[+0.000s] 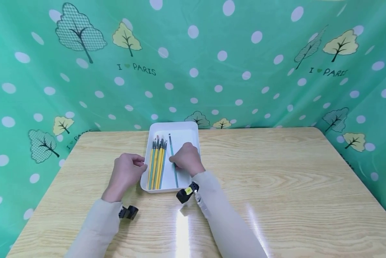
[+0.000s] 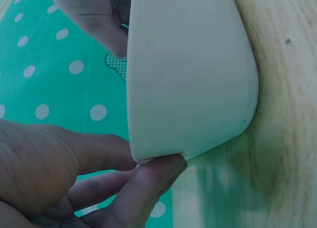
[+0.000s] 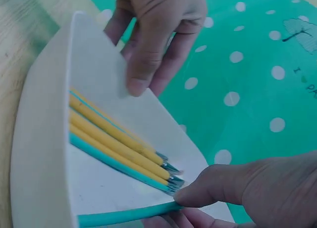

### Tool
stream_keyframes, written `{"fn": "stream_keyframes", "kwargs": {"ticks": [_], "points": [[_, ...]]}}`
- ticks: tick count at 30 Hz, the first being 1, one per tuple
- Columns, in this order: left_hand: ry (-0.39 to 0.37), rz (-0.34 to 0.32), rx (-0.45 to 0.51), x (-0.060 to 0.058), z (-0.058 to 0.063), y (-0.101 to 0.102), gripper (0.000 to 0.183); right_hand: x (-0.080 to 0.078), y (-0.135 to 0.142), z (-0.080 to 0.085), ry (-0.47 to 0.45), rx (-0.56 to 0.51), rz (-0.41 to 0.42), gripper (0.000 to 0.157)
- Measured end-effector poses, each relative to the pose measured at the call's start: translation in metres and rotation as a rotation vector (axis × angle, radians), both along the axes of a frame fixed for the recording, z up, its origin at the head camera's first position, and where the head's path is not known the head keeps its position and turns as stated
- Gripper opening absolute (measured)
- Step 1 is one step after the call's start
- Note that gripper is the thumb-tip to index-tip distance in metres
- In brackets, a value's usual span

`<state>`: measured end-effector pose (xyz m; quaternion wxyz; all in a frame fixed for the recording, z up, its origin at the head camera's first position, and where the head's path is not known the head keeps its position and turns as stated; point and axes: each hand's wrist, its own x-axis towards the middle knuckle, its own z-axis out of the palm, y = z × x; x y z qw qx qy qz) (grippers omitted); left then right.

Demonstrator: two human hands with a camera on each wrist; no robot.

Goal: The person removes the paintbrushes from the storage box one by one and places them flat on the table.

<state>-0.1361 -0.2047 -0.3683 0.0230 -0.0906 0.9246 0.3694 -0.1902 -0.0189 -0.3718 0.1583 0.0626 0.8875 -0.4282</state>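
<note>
From the head view, a shallow white tray point(image 1: 184, 136) is seen on the wooden table point(image 1: 292, 186), in front of a dotted green cloth point(image 1: 193, 43). Its left rim is held by the left hand point(image 1: 125, 172). Inside it, a teal paintbrush point(image 1: 175, 176) is pinched partway along its handle by the right hand point(image 1: 187, 157), with its bristle end pointed toward the cloth. To its left, apart from it, a row of yellow and teal paintbrushes point(image 1: 157, 168) is laid side by side.

In the left wrist view, the tray's wall is caught between thumb and fingers at the rim. The tray is judged light and fairly stiff, easily slid, so it is best steadied by that edge.

In the right wrist view, the teal paintbrush is clasped with the thumb above and fingers below; whether it is lifted off the tray floor cannot be told. It is judged light, stiff and a little slippery; it should be taken by the handle, with the softer bristles spared.
</note>
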Motion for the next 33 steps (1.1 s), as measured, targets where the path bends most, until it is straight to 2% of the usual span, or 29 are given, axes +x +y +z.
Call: {"fn": "stream_keyframes", "kwargs": {"ticks": [3, 7, 16, 22, 33], "points": [[-0.017, -0.004, -0.014, -0.001, 0.002, 0.001, 0.025, 0.0, 0.007, 0.001, -0.012, -0.078, 0.009, 0.012], [-0.05, -0.003, -0.027, -0.002, 0.004, 0.001, 0.024, -0.001, 0.015, 0.0, -0.045, -0.17, 0.014, 0.006], [-0.094, 0.001, -0.006, -0.004, 0.006, 0.001, 0.027, 0.001, 0.028, 0.004, -0.055, -0.292, -0.006, 0.006], [-0.079, 0.001, -0.013, -0.003, 0.005, 0.003, 0.026, 0.003, 0.037, 0.004, -0.019, -0.316, -0.021, 0.008], [-0.072, 0.006, -0.012, -0.003, 0.005, 0.003, 0.026, -0.002, 0.056, 0.014, 0.057, -0.326, -0.045, 0.014]]}}
